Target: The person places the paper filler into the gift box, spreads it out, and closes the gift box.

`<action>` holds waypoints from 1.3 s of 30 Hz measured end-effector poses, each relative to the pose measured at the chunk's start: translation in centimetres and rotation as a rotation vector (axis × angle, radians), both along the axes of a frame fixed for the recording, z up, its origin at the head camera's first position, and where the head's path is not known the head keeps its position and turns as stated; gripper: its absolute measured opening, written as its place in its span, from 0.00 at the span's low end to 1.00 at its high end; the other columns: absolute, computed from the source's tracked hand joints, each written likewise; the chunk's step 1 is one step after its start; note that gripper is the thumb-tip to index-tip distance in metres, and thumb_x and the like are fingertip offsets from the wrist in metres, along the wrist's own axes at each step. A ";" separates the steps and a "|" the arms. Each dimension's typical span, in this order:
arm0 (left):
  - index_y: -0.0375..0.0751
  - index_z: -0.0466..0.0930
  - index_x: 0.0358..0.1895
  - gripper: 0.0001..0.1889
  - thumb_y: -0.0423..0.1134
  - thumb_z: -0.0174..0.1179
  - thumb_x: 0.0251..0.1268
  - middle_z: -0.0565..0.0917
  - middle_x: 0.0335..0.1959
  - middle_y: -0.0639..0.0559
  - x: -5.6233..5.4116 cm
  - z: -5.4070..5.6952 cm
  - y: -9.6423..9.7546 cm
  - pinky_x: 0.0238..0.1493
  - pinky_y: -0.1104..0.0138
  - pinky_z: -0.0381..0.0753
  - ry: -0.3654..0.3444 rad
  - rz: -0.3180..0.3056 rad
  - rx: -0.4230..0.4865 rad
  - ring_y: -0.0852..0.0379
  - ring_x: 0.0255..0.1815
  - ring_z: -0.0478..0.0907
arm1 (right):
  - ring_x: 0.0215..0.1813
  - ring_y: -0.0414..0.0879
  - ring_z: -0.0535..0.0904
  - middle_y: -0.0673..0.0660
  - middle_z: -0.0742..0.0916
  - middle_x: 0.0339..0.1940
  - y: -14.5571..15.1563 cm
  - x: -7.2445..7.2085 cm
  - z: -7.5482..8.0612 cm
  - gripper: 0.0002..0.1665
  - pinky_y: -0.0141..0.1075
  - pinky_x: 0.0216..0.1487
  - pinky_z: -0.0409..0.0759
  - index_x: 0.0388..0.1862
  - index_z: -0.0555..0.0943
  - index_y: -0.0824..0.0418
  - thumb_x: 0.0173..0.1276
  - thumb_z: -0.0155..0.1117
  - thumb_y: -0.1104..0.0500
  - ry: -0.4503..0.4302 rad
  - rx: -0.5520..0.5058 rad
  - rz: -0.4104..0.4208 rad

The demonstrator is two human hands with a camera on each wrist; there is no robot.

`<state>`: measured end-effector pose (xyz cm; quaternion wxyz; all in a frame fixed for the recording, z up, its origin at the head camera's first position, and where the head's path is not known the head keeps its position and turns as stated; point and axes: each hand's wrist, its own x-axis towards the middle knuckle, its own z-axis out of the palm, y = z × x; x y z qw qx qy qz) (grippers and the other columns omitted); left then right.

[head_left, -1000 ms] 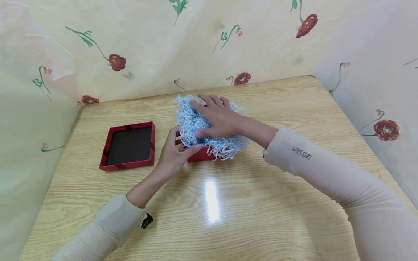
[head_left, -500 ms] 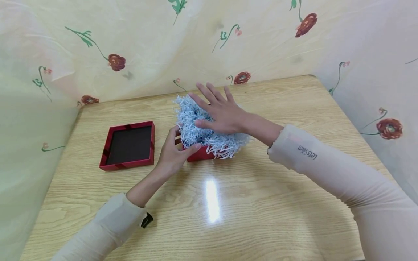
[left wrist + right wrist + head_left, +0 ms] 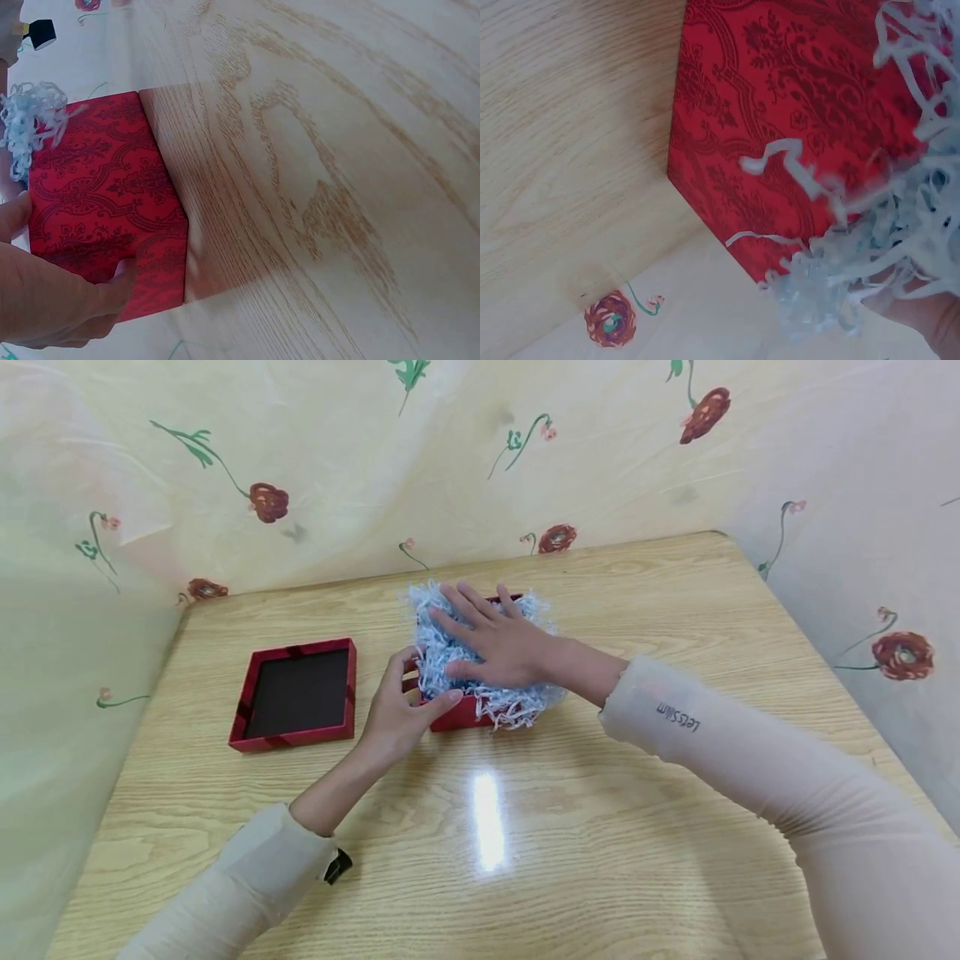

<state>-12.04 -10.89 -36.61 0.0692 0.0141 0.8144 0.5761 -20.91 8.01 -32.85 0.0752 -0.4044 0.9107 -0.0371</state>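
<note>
Left hand [image 3: 396,708] grips red box [image 3: 456,716] at near-left corner, apparently steadying it; right hand [image 3: 501,642], spread, presses paper shreds [image 3: 519,703] atop.

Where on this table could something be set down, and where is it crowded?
Bare table lies between the left sleeve and right sleeve, nearer than the red box, and beyond the right sleeve. The box is crowded: shredded paper spills over, the left hand touches its side, the right hand over the paper. A red lid lies to its left.
</note>
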 end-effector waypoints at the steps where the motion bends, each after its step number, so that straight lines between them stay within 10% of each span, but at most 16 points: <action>1: 0.51 0.52 0.73 0.41 0.48 0.67 0.60 0.62 0.68 0.47 0.0 0.0 0.0 0.62 0.56 0.73 0.002 0.001 -0.004 0.47 0.66 0.65 | 0.77 0.50 0.24 0.52 0.31 0.78 -0.1 0.0 -0.1 0.47 0.61 0.70 0.23 0.79 0.34 0.47 0.72 0.37 0.30 -0.002 0.011 0.006; 15: 0.51 0.53 0.72 0.41 0.50 0.67 0.60 0.62 0.68 0.46 0.0 0.0 0.1 0.62 0.56 0.73 0.013 -0.002 -0.033 0.46 0.66 0.66 | 0.77 0.49 0.25 0.51 0.33 0.78 -1.0 0.2 -0.5 0.42 0.60 0.71 0.24 0.79 0.36 0.44 0.74 0.31 0.31 -0.078 0.104 0.024; 39: 0.53 0.54 0.72 0.41 0.49 0.67 0.60 0.62 0.68 0.46 0.1 0.2 0.2 0.61 0.54 0.74 -0.016 0.017 -0.015 0.44 0.66 0.66 | 0.78 0.48 0.26 0.52 0.36 0.79 2.3 1.1 2.2 0.41 0.60 0.68 0.18 0.79 0.40 0.47 0.76 0.35 0.34 -0.024 -0.034 0.000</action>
